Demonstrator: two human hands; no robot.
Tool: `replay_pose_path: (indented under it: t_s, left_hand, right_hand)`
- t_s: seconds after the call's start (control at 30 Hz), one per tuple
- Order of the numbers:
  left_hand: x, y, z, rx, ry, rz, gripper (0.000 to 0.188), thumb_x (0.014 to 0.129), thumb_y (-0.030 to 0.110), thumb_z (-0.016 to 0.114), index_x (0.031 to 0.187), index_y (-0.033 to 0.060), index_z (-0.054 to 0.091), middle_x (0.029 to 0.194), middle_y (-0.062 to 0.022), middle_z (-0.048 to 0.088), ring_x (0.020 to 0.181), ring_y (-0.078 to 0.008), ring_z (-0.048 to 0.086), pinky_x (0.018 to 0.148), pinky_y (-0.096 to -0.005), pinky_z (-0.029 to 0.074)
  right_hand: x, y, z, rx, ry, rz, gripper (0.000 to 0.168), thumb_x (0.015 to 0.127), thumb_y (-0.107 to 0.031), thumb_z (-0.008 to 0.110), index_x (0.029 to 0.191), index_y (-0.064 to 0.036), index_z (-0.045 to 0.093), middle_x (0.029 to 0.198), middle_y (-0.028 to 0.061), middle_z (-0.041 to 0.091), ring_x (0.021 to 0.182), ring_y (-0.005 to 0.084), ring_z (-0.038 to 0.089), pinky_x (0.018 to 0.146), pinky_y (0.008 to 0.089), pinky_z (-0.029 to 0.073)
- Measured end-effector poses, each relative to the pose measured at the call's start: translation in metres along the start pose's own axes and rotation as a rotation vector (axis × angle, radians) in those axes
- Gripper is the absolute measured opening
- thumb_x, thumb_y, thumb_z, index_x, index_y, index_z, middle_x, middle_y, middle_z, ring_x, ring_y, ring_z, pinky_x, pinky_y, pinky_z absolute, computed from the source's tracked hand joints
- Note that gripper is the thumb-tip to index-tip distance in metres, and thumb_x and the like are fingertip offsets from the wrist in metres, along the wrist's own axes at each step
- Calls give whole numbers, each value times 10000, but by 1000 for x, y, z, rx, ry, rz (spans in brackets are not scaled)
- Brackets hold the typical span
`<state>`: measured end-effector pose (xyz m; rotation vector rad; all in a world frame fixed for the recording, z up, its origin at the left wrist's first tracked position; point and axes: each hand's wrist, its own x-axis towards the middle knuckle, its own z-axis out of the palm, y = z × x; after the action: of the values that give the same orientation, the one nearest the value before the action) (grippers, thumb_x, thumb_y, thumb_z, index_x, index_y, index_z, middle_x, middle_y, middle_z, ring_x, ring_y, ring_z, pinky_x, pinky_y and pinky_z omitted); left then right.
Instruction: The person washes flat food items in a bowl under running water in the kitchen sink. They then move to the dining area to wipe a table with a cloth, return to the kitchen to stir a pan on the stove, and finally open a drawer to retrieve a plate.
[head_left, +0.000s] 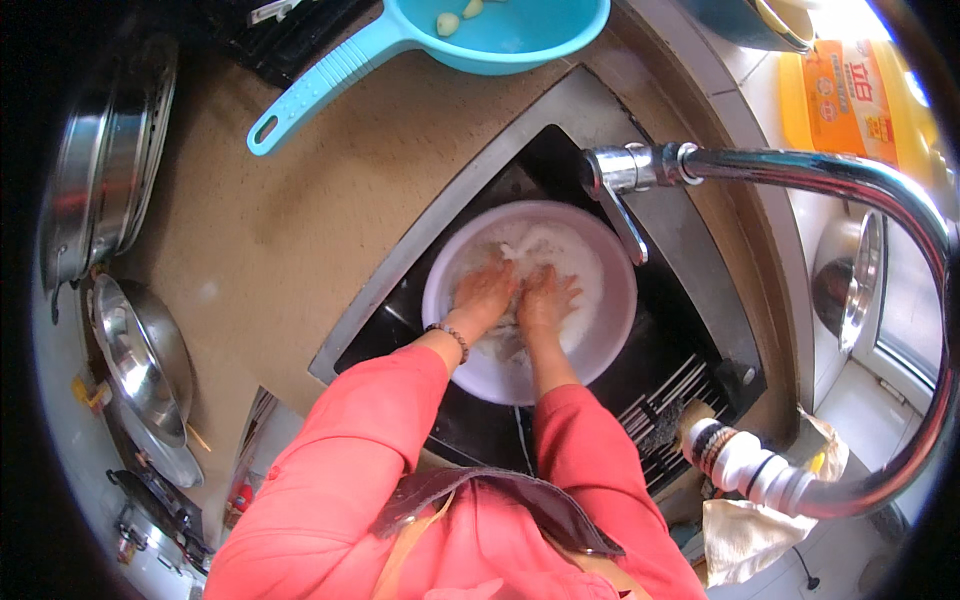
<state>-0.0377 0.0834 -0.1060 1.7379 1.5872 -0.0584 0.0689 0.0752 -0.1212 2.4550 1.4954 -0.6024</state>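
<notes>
A pale lilac plastic basin (619, 330) stands inside the dark sink (397, 315), with whitish, cloudy contents (577, 247) that look like water with white matter in it. Both hands reach down into this basin. My left hand (486, 289), wearing a beaded bracelet (452, 341) at the wrist, has its fingers bent into the white contents; whether they grip anything is hidden. Beside it, my right hand (546, 300) lies palm down with the fingers spread, holding nothing that shows.
The chrome faucet (810, 169) arches along the right, its lever (626, 229) over the basin's rim. A blue colander (510, 60) with garlic cloves rests at the back of the counter (247, 225). Metal bowls (154, 352) line the left; a yellow detergent jug (847, 105) stands far right.
</notes>
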Motion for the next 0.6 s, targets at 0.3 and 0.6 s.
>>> replay_pose_path:
  t_s: [0.3,0.6]
  left_hand:
    - [15,13,-44,-975,-62,-134,304,801,257,504,968,3,508,833,-140,586,799,-227,562,692,-321,429]
    - [-22,5,-3,279,28,133,446,779,240,465,1200,135,364,1097,-131,453,970,-289,473,744,-440,382]
  right_hand:
    - [6,42,-45,891,9,-296,309,794,-227,518,987,10,480,848,138,557,744,247,530,716,310,419]
    - [-54,10,7,134,141,-88,376,794,-265,471,1090,-34,465,1132,221,413,1040,330,419,916,439,276]
